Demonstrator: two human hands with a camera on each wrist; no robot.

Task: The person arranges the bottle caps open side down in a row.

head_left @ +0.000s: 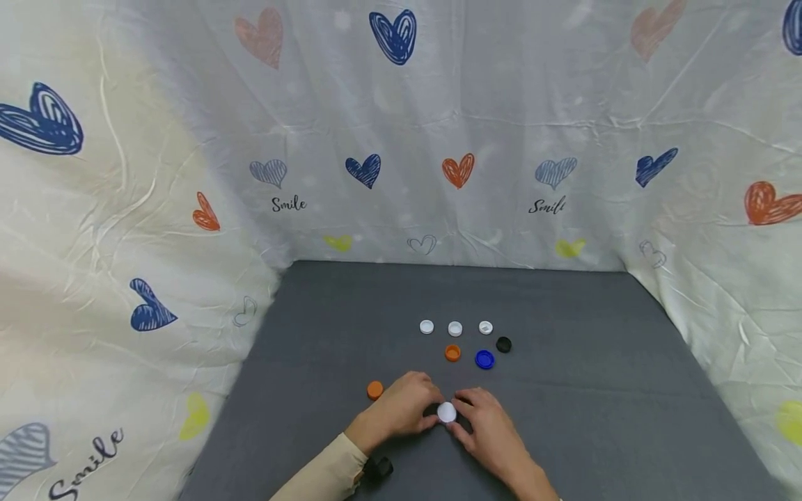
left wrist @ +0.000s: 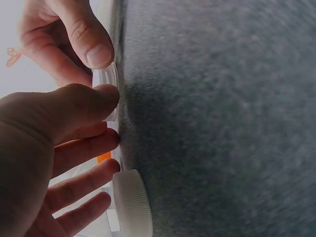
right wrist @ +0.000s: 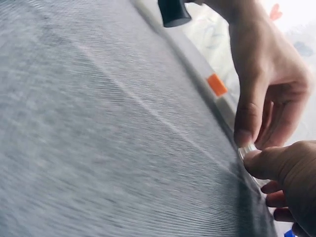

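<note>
Room rightward, blue cap [head_left: 485, 359] ahead (clustered)

Left hand [head_left: 404, 405] and right hand [head_left: 489, 426] close together, both in a pinch.

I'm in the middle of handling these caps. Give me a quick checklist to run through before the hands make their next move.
1. Held white cap gripped from both sides by the left hand and right hand: ok.
2. Held white cap clear of the gray table: cannot tell; it sits low, contact unclear.
3. Three white caps in the far row apart from one another: ok.
4. Blue cap clear of both hands: ok.
5. Everything around the left hand visible from the head camera: not ok; the ribbed white cap in the left wrist view appears hidden there.
</note>
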